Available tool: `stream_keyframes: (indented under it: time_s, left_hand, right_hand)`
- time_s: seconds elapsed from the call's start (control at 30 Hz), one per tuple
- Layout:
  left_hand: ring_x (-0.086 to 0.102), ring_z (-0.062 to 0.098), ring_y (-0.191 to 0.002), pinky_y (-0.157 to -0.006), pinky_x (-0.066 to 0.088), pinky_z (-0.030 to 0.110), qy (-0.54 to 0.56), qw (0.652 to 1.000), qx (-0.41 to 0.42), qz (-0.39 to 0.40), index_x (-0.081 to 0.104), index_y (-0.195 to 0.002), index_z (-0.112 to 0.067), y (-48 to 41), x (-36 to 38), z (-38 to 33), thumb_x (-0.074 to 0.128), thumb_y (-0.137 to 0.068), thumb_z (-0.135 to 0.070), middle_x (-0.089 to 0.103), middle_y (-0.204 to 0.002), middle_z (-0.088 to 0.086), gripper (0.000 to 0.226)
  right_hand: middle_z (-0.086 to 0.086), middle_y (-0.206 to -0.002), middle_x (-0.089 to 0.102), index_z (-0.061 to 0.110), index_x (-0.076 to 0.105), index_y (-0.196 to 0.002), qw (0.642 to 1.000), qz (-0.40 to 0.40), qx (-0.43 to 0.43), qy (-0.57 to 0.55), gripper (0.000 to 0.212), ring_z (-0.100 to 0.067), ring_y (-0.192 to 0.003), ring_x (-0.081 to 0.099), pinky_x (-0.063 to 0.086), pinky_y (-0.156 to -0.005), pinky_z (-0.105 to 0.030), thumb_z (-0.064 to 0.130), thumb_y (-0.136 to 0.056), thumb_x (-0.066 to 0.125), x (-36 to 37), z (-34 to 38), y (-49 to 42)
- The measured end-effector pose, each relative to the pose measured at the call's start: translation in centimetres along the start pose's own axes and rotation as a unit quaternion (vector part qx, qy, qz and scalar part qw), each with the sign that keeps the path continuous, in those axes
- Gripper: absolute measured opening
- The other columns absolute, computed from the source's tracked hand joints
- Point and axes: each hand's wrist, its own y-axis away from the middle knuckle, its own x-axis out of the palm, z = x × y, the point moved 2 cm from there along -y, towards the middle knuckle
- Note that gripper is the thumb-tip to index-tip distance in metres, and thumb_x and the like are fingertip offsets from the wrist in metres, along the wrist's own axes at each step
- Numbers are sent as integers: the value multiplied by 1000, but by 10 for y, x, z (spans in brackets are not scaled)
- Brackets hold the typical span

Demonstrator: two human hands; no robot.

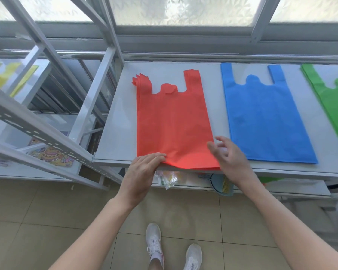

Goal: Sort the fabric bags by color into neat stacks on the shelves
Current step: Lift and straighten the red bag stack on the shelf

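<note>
A stack of red fabric bags [172, 121] lies flat on the white shelf [117, 137], handles pointing to the window, its left handles fanned out. My left hand [142, 172] rests on the stack's near left corner with fingers laid flat. My right hand [226, 152] hovers with loose, spread fingers at the stack's near right corner; contact with the fabric is unclear. A blue bag stack [265, 117] lies to the right, then a green stack [332, 106] at the frame's edge. Yellow bags [6, 76] lie on a shelf at far left.
A white metal rack frame [47, 131] slants across the left. Under the shelf, a lower level holds plastic packets [168, 178] and a light-blue item [222, 184]. A colourful printed sheet [51, 156] lies at lower left. The floor is tiled.
</note>
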Motion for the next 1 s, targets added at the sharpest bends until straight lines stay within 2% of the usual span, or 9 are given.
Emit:
stream_keyframes:
  time_s: [0.13,0.2,0.27,0.33,0.43,0.57,0.67,0.77,1.0]
  left_hand:
    - [59,7,-129,-103,47,38,63,998,-14,-14,68,-122,-20,28,-1,-15,51,-105,-16,64,-138,-15,25]
    - [59,6,-128,-105,46,39,80,997,-3,3,72,-118,-22,30,-5,-17,49,-108,-28,65,-136,-17,26]
    - [58,6,-125,-107,42,38,102,994,-27,7,79,-105,-26,17,-13,-10,47,-108,-41,68,-128,-17,36]
    - [60,10,-120,-106,43,39,105,989,-98,-38,81,-94,-26,-12,-22,7,53,-104,-44,71,-121,-11,35]
    - [61,22,-117,-106,46,46,96,956,-256,-109,74,-114,-18,-77,-30,52,66,-96,-35,69,-120,3,26]
    - [61,28,-121,-105,50,47,176,883,-431,-68,54,-138,-10,-157,-25,99,76,-80,-58,63,-130,9,79]
    - [69,30,-108,-95,57,46,183,881,-434,-54,70,-115,-10,-202,-20,117,78,-61,-64,72,-112,10,76]
    - [73,27,-91,-84,62,43,226,874,-421,-90,75,-99,-11,-229,-26,113,85,-69,-25,76,-94,8,34]
    - [70,13,-80,-65,58,27,294,891,-322,-125,68,-115,-20,-242,-25,128,66,-91,-9,74,-101,1,27]
  right_hand:
    - [-7,-123,71,17,63,-130,968,40,184,-165,58,-22,-107,68,55,-95,-41,55,-88,69,4,-1,-17]
    - [-14,-111,76,7,66,-120,926,95,221,-291,35,-25,-94,74,61,-84,-41,32,-96,69,8,9,-27]
    - [-14,-107,76,5,66,-120,932,87,212,-282,28,-24,-87,75,62,-75,-38,22,-98,67,7,15,-44]
    - [-10,-103,77,8,68,-116,950,67,184,-244,23,-20,-82,73,61,-77,-38,19,-96,68,5,22,-63]
    - [-7,-91,74,12,69,-103,951,37,166,-257,10,-16,-73,68,57,-85,-39,14,-94,68,1,31,-97]
    - [-5,-73,66,9,66,-92,938,9,158,-307,2,-11,-55,62,52,-54,-23,7,-92,66,-2,47,-149]
    - [-4,-63,60,6,62,-100,940,-8,161,-300,12,-10,-44,56,46,-42,-21,6,-89,68,-2,56,-190]
    - [-9,-75,70,-5,65,-114,945,-8,143,-292,38,-17,-57,67,58,-58,-31,9,-82,78,1,66,-231]
    - [-10,-94,77,5,74,-118,930,194,156,-270,29,-18,-71,74,62,-67,-28,19,-92,71,8,86,-259]
